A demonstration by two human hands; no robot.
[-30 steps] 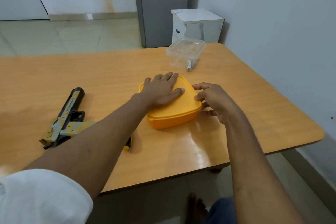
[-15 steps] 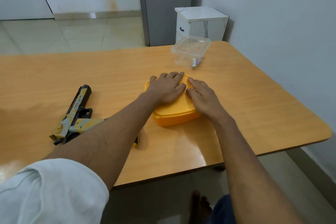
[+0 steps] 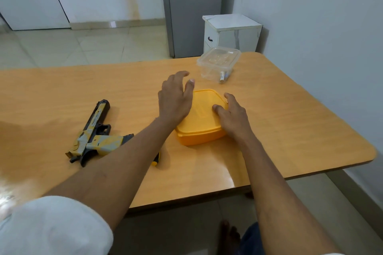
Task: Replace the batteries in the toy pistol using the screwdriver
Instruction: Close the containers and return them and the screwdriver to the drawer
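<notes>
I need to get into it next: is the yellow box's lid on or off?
On. The lid of the yellow box sits flush over the base all round; the right hand rests on it.

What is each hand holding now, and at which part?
Nothing is gripped. Right hand rests on the closed orange plastic box; left hand hovers open.

Orange wood tabletop (image 3: 290,122), pale tiled floor (image 3: 83,47), white walls, grey door (image 3: 194,6), small white cabinet (image 3: 232,33) beyond far right corner.
</notes>
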